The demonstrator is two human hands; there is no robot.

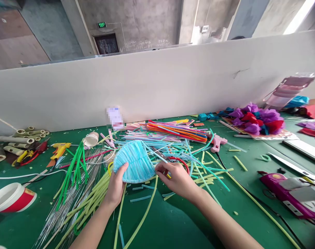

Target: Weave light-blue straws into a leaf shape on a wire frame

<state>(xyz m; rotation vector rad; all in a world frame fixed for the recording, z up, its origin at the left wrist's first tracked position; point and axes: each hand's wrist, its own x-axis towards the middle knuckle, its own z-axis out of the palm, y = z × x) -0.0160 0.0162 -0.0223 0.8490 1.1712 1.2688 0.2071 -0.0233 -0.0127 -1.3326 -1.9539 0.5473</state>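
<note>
A rounded light-blue panel (135, 160), built from rows of fuzzy pipe cleaners, is held up above the table. My left hand (116, 185) grips its lower left edge, thumb on the front. At its right edge, my right hand (176, 178) pinches a light-blue pipe cleaner (157, 154) that slants up and left. Behind that hand lies a pair of scissors with a red handle (182, 162), partly covered. Short blue cut pieces (140, 199) and long yellow-green stems (144, 218) lie below the panel.
Bundles of coloured pipe cleaners (176, 131) lie behind. A pink glue gun (218, 142) is at right, a yellow glue gun (60, 150) at left. Metal wires (69, 190), a paper cup (14, 199), a purple power strip (292, 193) and a knife blade (289, 164) surround the workspace.
</note>
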